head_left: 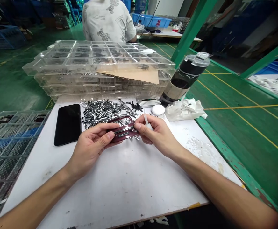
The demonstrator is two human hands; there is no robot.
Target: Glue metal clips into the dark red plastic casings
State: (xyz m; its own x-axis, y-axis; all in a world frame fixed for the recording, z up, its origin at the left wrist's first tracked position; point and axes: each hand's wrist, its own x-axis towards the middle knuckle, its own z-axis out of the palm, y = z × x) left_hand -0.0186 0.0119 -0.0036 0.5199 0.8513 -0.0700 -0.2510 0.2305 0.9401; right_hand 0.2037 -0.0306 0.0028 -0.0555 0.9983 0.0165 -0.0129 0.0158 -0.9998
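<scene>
My left hand is closed on the left end of a dark red, glossy plastic frame, thumb on top. A chrome strip lies along the frame's middle. My right hand pinches the strip's right end at the frame's edge. A small whitish, translucent stick pokes out between my right fingers; its kind is unclear. Just behind the frame lies a heap of loose chrome strips, with small black pieces at its right side.
A black phone lies left on the white table. Behind stand stacked clear compartment trays with cardboard. At right are a round white lid, crumpled white paper and a dark bottle. A person sits beyond.
</scene>
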